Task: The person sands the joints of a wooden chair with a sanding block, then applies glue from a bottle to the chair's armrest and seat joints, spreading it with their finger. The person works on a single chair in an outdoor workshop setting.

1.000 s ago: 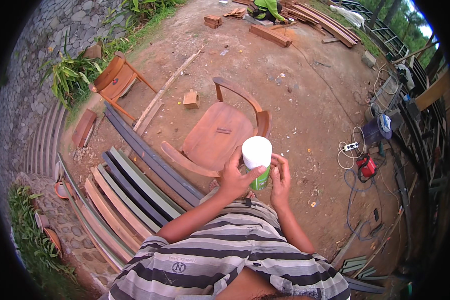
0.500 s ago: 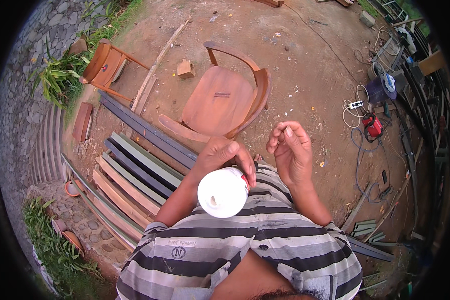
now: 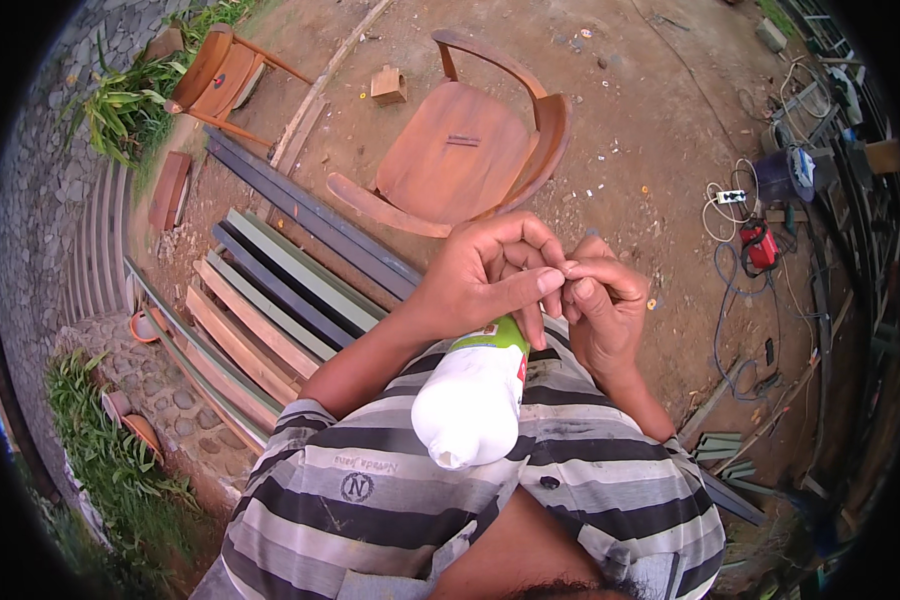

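A white plastic bottle (image 3: 462,405) with a green label tilts across my striped shirt, its narrow tip toward my chest. My left hand (image 3: 495,280) is closed at the bottle's far end, with its lower fingers seemingly around it. The thumb and forefinger of that hand meet the fingertips of my right hand (image 3: 608,300), which is closed in a pinch. Anything between the fingertips is too small to make out. Just beyond my hands stands a wooden armchair (image 3: 455,160) with a curved back; two short dark marks show on its seat.
Long planks and dark bars (image 3: 270,300) lie at the left. A second wooden chair (image 3: 220,85) lies tipped farther back. A small wooden block (image 3: 388,85) sits beside the armchair. On the right are a power strip (image 3: 731,197), a red tool (image 3: 759,245), cables and a dark bucket (image 3: 778,176).
My hands have come together at the fingertips from being apart. The bottle has swung so its side and green label show, and the right hand's fingers have curled into a pinch.
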The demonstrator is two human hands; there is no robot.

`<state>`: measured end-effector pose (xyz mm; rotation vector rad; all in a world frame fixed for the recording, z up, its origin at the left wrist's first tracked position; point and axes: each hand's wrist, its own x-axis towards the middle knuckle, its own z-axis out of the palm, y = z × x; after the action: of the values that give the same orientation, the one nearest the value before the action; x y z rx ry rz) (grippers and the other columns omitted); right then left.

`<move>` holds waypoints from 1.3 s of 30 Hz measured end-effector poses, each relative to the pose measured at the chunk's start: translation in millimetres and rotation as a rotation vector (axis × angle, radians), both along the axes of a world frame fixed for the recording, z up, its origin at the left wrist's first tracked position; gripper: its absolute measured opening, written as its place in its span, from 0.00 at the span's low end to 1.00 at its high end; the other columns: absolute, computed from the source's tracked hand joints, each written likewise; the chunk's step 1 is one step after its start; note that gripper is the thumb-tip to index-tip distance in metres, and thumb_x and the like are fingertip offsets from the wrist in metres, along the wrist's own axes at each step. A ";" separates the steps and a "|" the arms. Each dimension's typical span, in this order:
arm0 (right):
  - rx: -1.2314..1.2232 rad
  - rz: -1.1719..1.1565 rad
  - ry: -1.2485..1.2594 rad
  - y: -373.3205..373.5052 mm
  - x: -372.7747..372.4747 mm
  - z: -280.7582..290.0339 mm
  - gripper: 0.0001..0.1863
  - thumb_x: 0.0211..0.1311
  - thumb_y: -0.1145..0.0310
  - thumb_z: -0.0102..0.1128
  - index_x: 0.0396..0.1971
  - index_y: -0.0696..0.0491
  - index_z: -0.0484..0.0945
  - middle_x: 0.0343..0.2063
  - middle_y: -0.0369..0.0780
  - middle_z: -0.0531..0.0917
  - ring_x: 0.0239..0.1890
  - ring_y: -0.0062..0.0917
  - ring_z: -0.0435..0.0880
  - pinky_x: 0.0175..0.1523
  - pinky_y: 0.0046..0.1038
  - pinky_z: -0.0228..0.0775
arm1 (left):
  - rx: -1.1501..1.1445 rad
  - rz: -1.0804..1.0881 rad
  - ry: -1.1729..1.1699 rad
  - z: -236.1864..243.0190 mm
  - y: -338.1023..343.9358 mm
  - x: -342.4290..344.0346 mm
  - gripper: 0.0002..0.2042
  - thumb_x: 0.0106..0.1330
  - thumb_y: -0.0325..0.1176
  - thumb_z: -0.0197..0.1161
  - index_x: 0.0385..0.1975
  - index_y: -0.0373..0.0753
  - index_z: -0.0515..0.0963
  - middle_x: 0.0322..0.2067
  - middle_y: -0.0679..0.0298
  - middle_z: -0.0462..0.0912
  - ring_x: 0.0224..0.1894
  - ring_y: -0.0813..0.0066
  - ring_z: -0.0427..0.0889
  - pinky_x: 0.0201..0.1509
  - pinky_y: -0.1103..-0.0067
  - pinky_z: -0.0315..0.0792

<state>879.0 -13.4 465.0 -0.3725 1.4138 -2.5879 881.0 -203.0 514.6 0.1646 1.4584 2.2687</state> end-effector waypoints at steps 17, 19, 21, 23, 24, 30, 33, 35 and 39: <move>0.445 -0.227 0.519 9.0 -8.2 -3.2 0.12 0.58 0.75 0.74 0.42 0.51 0.91 0.29 0.37 0.81 0.29 0.20 0.78 0.31 0.21 0.67 | -0.022 -0.035 -0.060 0.2 -6.3 -2.0 0.04 0.73 0.23 0.59 0.42 0.30 0.74 0.28 0.53 0.86 0.25 0.68 0.88 0.27 0.79 0.83; 0.465 -0.249 0.554 8.6 -9.5 -1.0 0.12 0.57 0.75 0.75 0.42 0.51 0.92 0.29 0.37 0.81 0.28 0.20 0.79 0.31 0.21 0.68 | -0.019 -0.039 -0.060 1.0 -6.5 -3.0 0.04 0.73 0.23 0.59 0.42 0.30 0.74 0.28 0.53 0.86 0.25 0.68 0.88 0.27 0.79 0.83; 0.478 -0.246 0.569 9.1 -9.8 0.3 0.13 0.56 0.76 0.75 0.42 0.51 0.92 0.29 0.37 0.81 0.29 0.20 0.79 0.31 0.21 0.69 | -0.009 -0.039 -0.050 -0.4 -6.6 -3.3 0.04 0.73 0.22 0.59 0.42 0.30 0.74 0.27 0.53 0.86 0.25 0.69 0.88 0.27 0.79 0.84; 0.476 -0.240 0.580 9.1 -10.0 1.0 0.13 0.55 0.76 0.76 0.42 0.51 0.92 0.29 0.37 0.82 0.29 0.20 0.79 0.31 0.21 0.69 | -0.002 -0.038 -0.035 -2.5 -6.6 -2.9 0.03 0.73 0.22 0.59 0.42 0.30 0.74 0.27 0.53 0.86 0.25 0.69 0.88 0.27 0.79 0.84; 0.471 -0.236 0.582 9.1 -10.2 1.2 0.13 0.55 0.76 0.76 0.42 0.51 0.92 0.30 0.37 0.82 0.29 0.20 0.80 0.32 0.21 0.70 | 0.002 -0.040 -0.024 -3.9 -6.5 -2.9 0.04 0.73 0.23 0.59 0.42 0.30 0.74 0.27 0.53 0.86 0.25 0.69 0.88 0.27 0.79 0.84; 0.239 -0.147 0.391 5.9 -8.7 -15.1 0.10 0.61 0.71 0.74 0.42 0.53 0.91 0.32 0.38 0.82 0.28 0.18 0.78 0.31 0.20 0.68 | 0.013 -0.071 -0.014 -3.3 -5.9 -3.2 0.04 0.76 0.25 0.57 0.43 0.31 0.74 0.28 0.57 0.85 0.26 0.73 0.88 0.28 0.82 0.82; 0.037 -0.053 0.198 3.0 -4.5 -21.1 0.10 0.65 0.67 0.71 0.43 0.55 0.90 0.32 0.40 0.82 0.28 0.17 0.77 0.30 0.18 0.66 | 0.025 -0.083 -0.027 -1.4 -4.0 -4.4 0.04 0.76 0.25 0.57 0.43 0.31 0.73 0.28 0.57 0.85 0.26 0.73 0.88 0.28 0.81 0.83; -0.058 -0.003 0.118 1.4 -2.8 -22.2 0.11 0.67 0.65 0.70 0.44 0.55 0.89 0.33 0.41 0.81 0.28 0.17 0.77 0.29 0.17 0.65 | 0.034 -0.086 -0.024 -2.1 -2.8 -4.9 0.04 0.76 0.25 0.57 0.42 0.31 0.73 0.29 0.57 0.85 0.26 0.73 0.88 0.28 0.81 0.83; -0.172 0.053 0.034 -0.1 -1.1 -23.3 0.12 0.69 0.65 0.68 0.44 0.56 0.88 0.34 0.42 0.80 0.27 0.16 0.75 0.29 0.18 0.64 | 0.021 -0.062 -0.035 -2.7 1.2 -3.5 0.05 0.75 0.26 0.58 0.42 0.31 0.72 0.27 0.55 0.84 0.24 0.71 0.87 0.26 0.79 0.83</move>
<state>877.9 -13.6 441.8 -0.4728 1.1773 -2.6796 877.5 -201.8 511.8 0.1728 1.3926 2.2274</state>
